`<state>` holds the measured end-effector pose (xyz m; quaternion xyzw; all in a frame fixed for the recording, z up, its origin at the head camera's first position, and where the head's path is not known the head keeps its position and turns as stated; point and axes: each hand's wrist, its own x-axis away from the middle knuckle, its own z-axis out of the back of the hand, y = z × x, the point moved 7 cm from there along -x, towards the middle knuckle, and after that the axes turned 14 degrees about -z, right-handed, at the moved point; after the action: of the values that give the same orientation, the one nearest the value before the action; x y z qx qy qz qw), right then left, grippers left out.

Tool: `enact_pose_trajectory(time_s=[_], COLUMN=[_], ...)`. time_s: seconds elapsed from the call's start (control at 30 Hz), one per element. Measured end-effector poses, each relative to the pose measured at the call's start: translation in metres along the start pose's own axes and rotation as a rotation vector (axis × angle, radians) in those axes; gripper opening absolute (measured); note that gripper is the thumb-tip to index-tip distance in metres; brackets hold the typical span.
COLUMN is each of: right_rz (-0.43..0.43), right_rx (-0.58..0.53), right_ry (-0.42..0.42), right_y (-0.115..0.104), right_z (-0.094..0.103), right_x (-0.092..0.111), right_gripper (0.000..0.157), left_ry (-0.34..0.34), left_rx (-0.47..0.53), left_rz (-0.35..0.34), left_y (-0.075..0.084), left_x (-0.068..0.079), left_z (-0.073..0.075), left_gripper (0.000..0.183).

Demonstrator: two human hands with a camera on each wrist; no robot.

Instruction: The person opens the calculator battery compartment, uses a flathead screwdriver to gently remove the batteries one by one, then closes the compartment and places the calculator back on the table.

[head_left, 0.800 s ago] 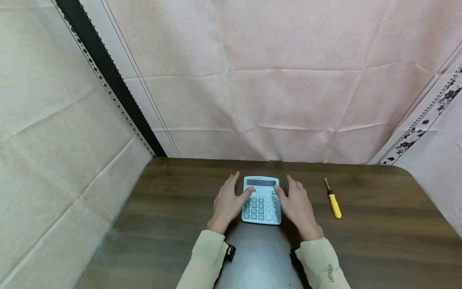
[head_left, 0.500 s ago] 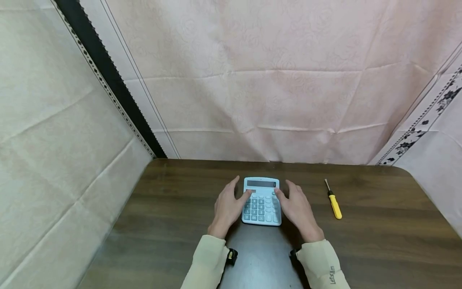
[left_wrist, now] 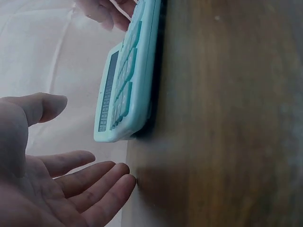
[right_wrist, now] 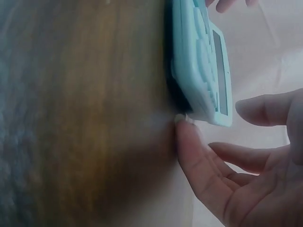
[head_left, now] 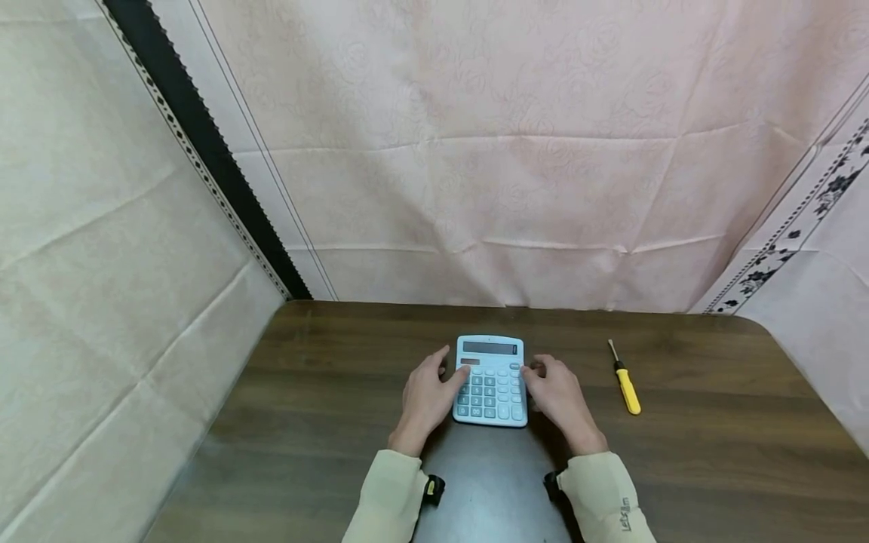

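Note:
A light blue calculator (head_left: 489, 381) lies flat on the wooden table, its display showing a single digit that looks like 0. At its left side is my left hand (head_left: 424, 396). In the left wrist view that hand's thumb and fingers (left_wrist: 106, 191) are spread and stand apart from the calculator (left_wrist: 137, 90). On the other side is my right hand (head_left: 560, 396), fingers bent, thumb near the calculator's right edge. The right wrist view has a fingertip (right_wrist: 182, 125) low by the calculator's corner; whether it touches cannot be told. Its thumb (right_wrist: 262, 109) is off the case.
To the right of the hands a yellow-handled screwdriver (head_left: 628, 388) lies on the brown table (head_left: 326, 422). Pale cloth (head_left: 509, 188) hangs behind the table's far edge. Both sleeves (head_left: 390, 494) rest low in the head view, with dark straps at the wrists.
Both hands have drawn back slightly toward me along the calculator's sides. The right fingers are more bent than before, and the thumbs sit lower. The calculator and screwdriver have stayed in place.

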<state>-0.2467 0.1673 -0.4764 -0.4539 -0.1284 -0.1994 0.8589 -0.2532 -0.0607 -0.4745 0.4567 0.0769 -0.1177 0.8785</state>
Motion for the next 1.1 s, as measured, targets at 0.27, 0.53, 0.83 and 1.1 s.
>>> enact_pose_trajectory(time_s=[0.27, 0.53, 0.83, 1.1], right_rz=[0.008, 0.004, 0.011, 0.014], right_rx=[-0.049, -0.045, -0.057, -0.064], right_ry=[-0.054, -0.080, -0.093, -0.107], right_y=[0.007, 0.007, 0.009, 0.006], right_z=[-0.007, -0.012, -0.011, -0.008], right_x=[-0.004, -0.006, -0.010, -0.010], right_gripper=[0.049, 0.049, 0.045, 0.043], left_ry=[0.003, -0.011, -0.062, -0.050], left_rx=[0.071, 0.137, 0.163, 0.289], left_rz=[0.018, 0.065, 0.062, 0.104], left_y=[-0.009, -0.014, -0.012, -0.011], left_x=[0.004, 0.004, -0.001, -0.002], left_z=[-0.003, -0.005, -0.009, -0.009], left_gripper=[0.059, 0.060, 0.058, 0.052])
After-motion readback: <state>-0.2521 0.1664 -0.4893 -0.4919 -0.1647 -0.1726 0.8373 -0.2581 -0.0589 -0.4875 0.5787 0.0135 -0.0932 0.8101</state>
